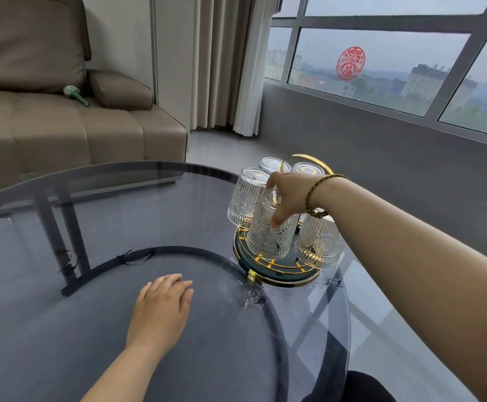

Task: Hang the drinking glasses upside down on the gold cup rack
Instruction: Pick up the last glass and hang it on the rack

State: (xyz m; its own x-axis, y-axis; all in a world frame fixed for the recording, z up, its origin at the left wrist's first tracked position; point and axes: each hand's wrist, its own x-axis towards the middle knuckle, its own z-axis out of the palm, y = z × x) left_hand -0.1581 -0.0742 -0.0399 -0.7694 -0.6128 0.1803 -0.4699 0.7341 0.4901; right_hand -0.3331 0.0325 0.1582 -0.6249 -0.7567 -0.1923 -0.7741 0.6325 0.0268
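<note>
**Front glass in hand on the rack, four others already hung**

My left hand (162, 300) is nearest: flat, palm down on the smoked glass table (97, 216), fingers loosely together, holding nothing. Bare tabletop around it.

Ahead and to the right of it, my right hand (287, 195) reaches in from the right, bracelet (313, 191) on the wrist. Fingers are curled down over the base end of the front glass (268, 230), thumb on the near side, so it's a grip from above. That glass is upside down, mouth low over the rack's tray. Can't tell whether it sits on a peg or only in my grip.

The gold cup rack (277, 274) is under that hand, near the table's right edge: dark round tray with gold rings and a gold loop handle at the top, behind my wrist.

Below my right forearm, a second glass (319, 246) hangs inverted, tilted outward. Left of my fingers, a third (245, 195), also inverted. Behind my hand, two more (272, 164) (307, 168), bases up, partly hidden.

Beyond the table: sofa (62, 126) far left of my left hand, window (381, 62) past the right.
</note>
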